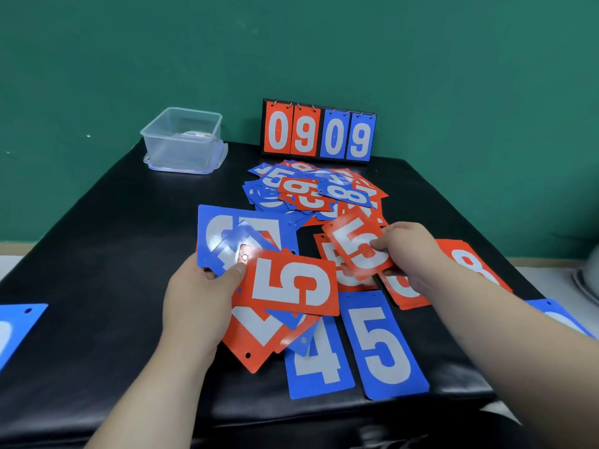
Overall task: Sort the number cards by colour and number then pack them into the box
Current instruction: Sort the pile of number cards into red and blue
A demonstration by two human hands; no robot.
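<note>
left hand (194,296): curled round a loose fan of cards (259,251), thumb pressed on the top one, fingers tucked underneath.
top of the fan: a red 5 (291,283), long axis lying across, left to right; the digit's head points left toward the thumb, with the punched hole at that end.
rest of the fan: a blue card (236,234) sticks out away from the person, and a red card (256,332) pokes out toward them, corner first; i can't read its digit for sure.
right hand (408,251): pinching a second red 5 (356,244) by its near-right end, thumb on the face, fingers beneath.
second red 5: up off the table, long axis slanting from far-left to near-right, the digit's head leaning away and left.
flat red card (325,254): lies just under it, mostly covered.
blue 4 (317,358) and blue 5 (382,345): flat, side by side at the near edge, long axes running away from the person, digits upright to them.
red 8 (470,264): flat under the right forearm, slanted.
unsorted pile (314,189): red and blue jumbled mid-table, beyond the hands.
box (183,137): clear plastic, at the far-left corner of the black table (97,254), well apart from both hands.
scoreboard (319,132): stands at the back edge, reads red 09, blue 09.
</note>
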